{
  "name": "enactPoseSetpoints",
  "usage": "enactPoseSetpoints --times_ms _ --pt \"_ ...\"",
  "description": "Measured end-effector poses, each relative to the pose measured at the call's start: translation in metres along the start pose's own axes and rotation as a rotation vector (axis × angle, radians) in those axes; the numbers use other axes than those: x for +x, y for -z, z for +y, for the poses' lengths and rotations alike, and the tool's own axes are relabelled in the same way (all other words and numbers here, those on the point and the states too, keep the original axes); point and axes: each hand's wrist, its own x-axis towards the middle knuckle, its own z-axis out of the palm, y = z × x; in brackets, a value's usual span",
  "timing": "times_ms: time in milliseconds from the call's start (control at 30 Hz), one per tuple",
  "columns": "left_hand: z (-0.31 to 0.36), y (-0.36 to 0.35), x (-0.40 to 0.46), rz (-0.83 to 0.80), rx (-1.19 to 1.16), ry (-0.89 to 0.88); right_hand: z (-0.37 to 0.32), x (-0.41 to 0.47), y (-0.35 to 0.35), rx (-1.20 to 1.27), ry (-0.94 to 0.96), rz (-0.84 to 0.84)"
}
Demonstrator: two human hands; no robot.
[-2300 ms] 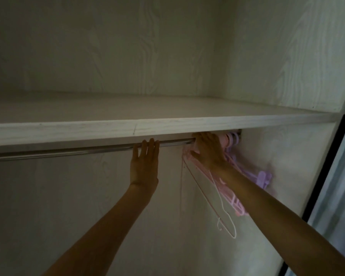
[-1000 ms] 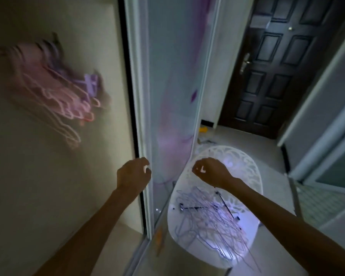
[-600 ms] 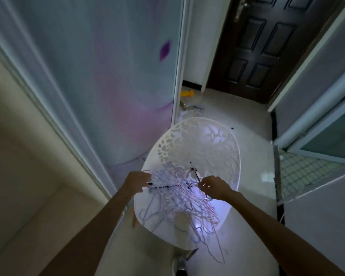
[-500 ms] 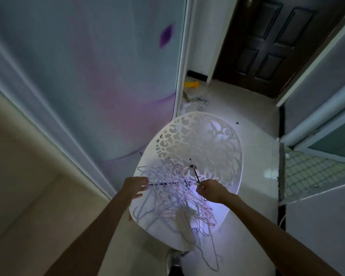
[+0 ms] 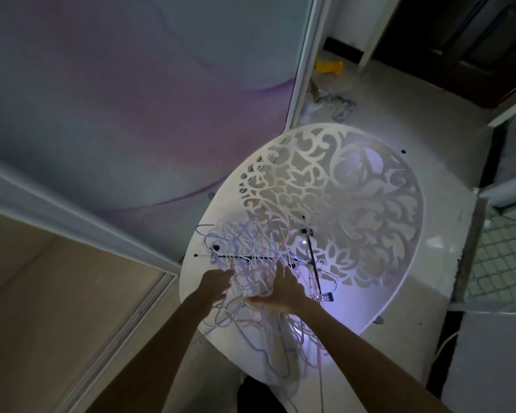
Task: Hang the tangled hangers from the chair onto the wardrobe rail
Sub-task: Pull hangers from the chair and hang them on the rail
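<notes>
While both hands are reaching into the tangled hangers [image 5: 252,263], thin looping wires are lying on the white fretwork chair [image 5: 355,201]; the left hand [image 5: 218,283] is curling into strands, and the right hand [image 5: 282,289] is spreading flat, fingers straight, beside it.

White fretwork chair [image 5: 370,204] bears tangled hangers [image 5: 251,248].

Left hand [image 5: 213,283] fingers [image 5: 225,290] vanish among blurred hangers [image 5: 251,254].
</notes>
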Motion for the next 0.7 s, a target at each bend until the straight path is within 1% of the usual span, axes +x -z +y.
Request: enactPoseSetpoints --times_ms 67,133,233,300,367,400,433,500,567,633,700 --pt "-0.006 -0.010 0.013 -0.058 -0.006 0.003 0.010 0.013 -0.006 0.090 -0.001 -0.062" --pt "-0.009 -0.020 0.018 -0.070 -0.031 0.008 0.022 0.018 -0.007 0.134 0.011 -0.091" --pt "-0.008 -0.032 0.020 -0.040 -0.056 -0.014 0.047 0.023 -0.002 0.263 0.027 -0.061" --pt "-0.008 -0.033 0.022 -0.034 -0.111 -0.015 0.067 0.024 0.002 0.301 0.060 -0.033" --pt "-0.007 -0.030 0.017 -0.008 -0.139 -0.031 0.070 0.010 0.018 0.290 0.042 -0.015" --pt "-0.004 -0.029 0.013 -0.002 -0.152 -0.045 0.069 -0.001 0.027 0.275 0.006 -0.034" --pt "0.000 -0.029 0.010 -0.010 -0.179 -0.064 0.069 -0.009 0.034 0.253 0.015 -0.033" --pt "0.013 -0.030 0.006 -0.051 -0.239 -0.105 0.069 -0.022 0.044 0.239 0.034 -0.051" --pt "0.027 -0.031 0.003 -0.115 -0.266 -0.096 0.068 -0.036 0.049 0.266 0.058 -0.075" --pt "0.039 -0.034 -0.001 -0.140 -0.235 -0.097 0.070 -0.048 0.052 0.257 0.093 -0.081" --pt "0.042 -0.038 -0.006 -0.092 -0.100 -0.162 0.076 -0.058 0.055 0.259 0.094 -0.071"
